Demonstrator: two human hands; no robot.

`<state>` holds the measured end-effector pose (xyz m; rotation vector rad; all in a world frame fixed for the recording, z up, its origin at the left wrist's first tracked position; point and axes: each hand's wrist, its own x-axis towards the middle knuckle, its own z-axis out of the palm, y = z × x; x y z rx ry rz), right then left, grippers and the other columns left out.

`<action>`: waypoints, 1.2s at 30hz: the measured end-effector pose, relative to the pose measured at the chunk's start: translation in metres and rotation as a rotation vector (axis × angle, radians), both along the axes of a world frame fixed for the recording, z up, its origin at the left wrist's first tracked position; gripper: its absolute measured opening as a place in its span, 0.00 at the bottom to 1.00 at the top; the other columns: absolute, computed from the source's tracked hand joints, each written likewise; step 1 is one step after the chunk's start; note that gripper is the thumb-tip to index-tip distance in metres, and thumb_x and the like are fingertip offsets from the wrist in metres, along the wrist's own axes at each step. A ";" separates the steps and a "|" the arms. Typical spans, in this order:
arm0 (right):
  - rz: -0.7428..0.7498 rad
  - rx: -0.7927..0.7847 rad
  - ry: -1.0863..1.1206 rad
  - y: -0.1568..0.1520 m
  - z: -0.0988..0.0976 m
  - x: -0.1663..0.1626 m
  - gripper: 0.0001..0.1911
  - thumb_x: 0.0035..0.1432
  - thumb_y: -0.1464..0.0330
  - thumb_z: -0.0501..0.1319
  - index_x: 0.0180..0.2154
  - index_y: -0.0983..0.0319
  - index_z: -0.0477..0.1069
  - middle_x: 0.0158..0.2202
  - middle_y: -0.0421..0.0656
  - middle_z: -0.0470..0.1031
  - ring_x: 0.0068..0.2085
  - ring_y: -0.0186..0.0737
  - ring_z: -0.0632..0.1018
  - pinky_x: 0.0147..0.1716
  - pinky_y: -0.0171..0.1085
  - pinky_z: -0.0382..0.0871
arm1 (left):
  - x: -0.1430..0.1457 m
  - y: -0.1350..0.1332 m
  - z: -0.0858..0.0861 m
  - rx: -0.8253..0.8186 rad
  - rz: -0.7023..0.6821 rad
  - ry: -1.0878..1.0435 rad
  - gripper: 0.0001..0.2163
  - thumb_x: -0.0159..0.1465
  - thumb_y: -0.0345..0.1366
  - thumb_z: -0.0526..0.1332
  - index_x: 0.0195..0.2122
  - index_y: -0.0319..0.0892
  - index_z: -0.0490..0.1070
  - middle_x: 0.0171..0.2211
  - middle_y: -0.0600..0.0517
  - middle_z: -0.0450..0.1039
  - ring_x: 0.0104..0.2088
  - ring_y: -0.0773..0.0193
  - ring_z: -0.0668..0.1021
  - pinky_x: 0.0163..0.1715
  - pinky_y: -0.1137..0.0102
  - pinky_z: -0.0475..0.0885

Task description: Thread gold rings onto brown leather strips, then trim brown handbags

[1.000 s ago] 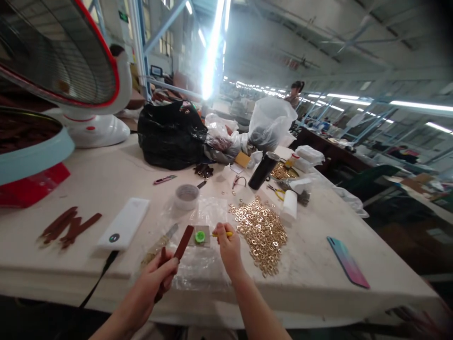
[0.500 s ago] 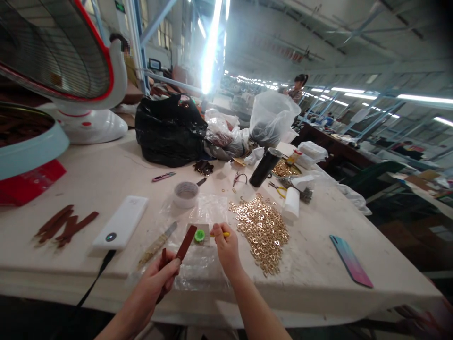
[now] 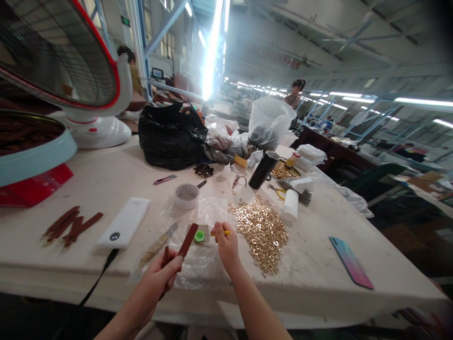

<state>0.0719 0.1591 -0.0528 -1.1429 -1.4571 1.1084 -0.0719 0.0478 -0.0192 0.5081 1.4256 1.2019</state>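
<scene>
Brown leather strips (image 3: 188,240) are pinched in my left hand (image 3: 163,274), one of them pointing up and away from the fingers. My right hand (image 3: 226,246) is closed around a thin yellow stick-like tool (image 3: 226,232), its tip toward a small green cap (image 3: 199,235). That cap rests on a grey-brown square pad (image 3: 204,242) over clear plastic sheeting (image 3: 203,274). Beside the left hand lies a knife with a wrapped handle (image 3: 155,248). Right of my right hand spreads a heap of gold metal rings (image 3: 264,231).
More brown strips (image 3: 71,225) and a white power bank (image 3: 125,222) with a black cable lie left. A tape roll (image 3: 187,196), black cylinder (image 3: 264,170), yellow-handled pliers (image 3: 278,191) and black bag (image 3: 172,137) stand farther back. A phone (image 3: 351,262) lies right; a fan (image 3: 95,127) stands left.
The view has shifted slightly, so the background sits a little lower. Both hands keep nearly the same place and the same hold.
</scene>
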 end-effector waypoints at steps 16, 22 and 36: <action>0.053 -0.127 0.468 -0.038 0.049 0.018 0.20 0.58 0.53 0.54 0.22 0.61 0.64 0.21 0.37 0.65 0.21 0.30 0.63 0.22 0.33 0.57 | 0.005 -0.001 0.004 0.056 -0.114 0.025 0.17 0.47 0.49 0.65 0.23 0.42 0.62 0.14 0.63 0.55 0.14 0.76 0.54 0.14 0.77 0.45; 0.090 -0.167 0.481 -0.050 0.046 0.011 0.20 0.59 0.55 0.54 0.22 0.62 0.65 0.20 0.36 0.65 0.20 0.28 0.62 0.20 0.32 0.54 | 0.007 -0.001 0.007 0.058 -0.242 0.040 0.18 0.47 0.52 0.64 0.22 0.42 0.62 0.13 0.63 0.51 0.14 0.75 0.53 0.15 0.76 0.45; 0.283 -0.139 0.142 -0.061 0.049 0.024 0.17 0.58 0.54 0.53 0.33 0.62 0.67 0.24 0.37 0.65 0.25 0.31 0.65 0.26 0.32 0.58 | 0.015 -0.005 0.028 0.122 -0.176 0.140 0.10 0.48 0.41 0.61 0.22 0.42 0.62 0.18 0.61 0.55 0.20 0.73 0.58 0.20 0.76 0.54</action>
